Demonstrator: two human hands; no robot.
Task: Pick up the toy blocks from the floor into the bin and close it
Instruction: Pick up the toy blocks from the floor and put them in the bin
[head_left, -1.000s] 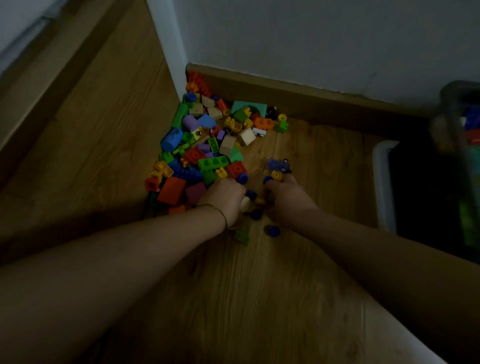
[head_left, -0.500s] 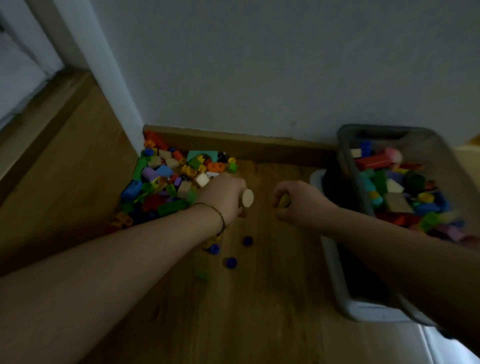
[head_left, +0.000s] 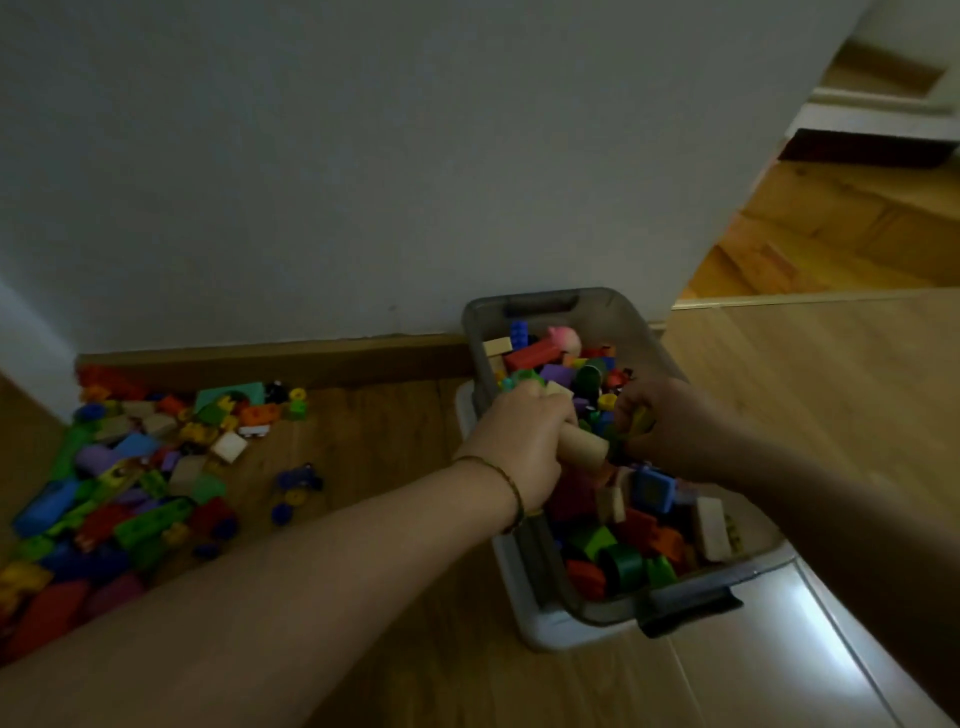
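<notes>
A grey see-through bin stands against the wall, partly filled with coloured toy blocks. My left hand hovers over the bin's left rim and grips a handful of blocks, among them a pale wooden cylinder and a green piece. My right hand is beside it above the bin, fingers curled round small blocks, one of them yellow. A big pile of loose blocks lies on the wooden floor at the left, by the corner.
The bin sits on a white lid or tray that juts out on its left and front. A few stray blue and yellow pieces lie between the pile and the bin. A brown baseboard runs along the wall.
Both hands rose from the floor pile with blocks in their grip and swung right, arriving over the bin. The camera turned right with them.
</notes>
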